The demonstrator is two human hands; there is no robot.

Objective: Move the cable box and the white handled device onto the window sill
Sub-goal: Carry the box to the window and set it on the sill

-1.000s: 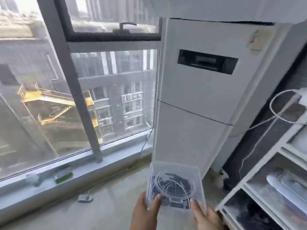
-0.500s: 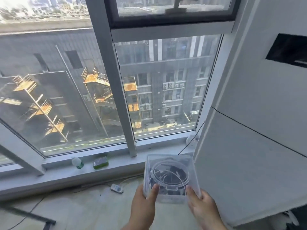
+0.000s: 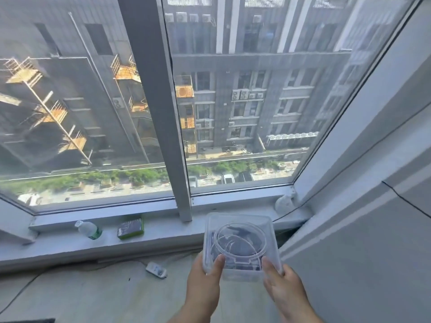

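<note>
Both hands on the cable box (image 3: 241, 247): left hand (image 3: 204, 283) clamped on its near-left corner, thumb over the lid; right hand (image 3: 283, 290) gripping the near-right edge. Box clear plastic, coiled cables inside, carried level, far end over the window sill (image 3: 163, 231), apparently not yet resting on it. First step in hand: box delivery. Next: lower flat onto bare sill right of the green packet (image 3: 130, 228) and bottle (image 3: 88, 230), then release. White handled device out of view.
</note>
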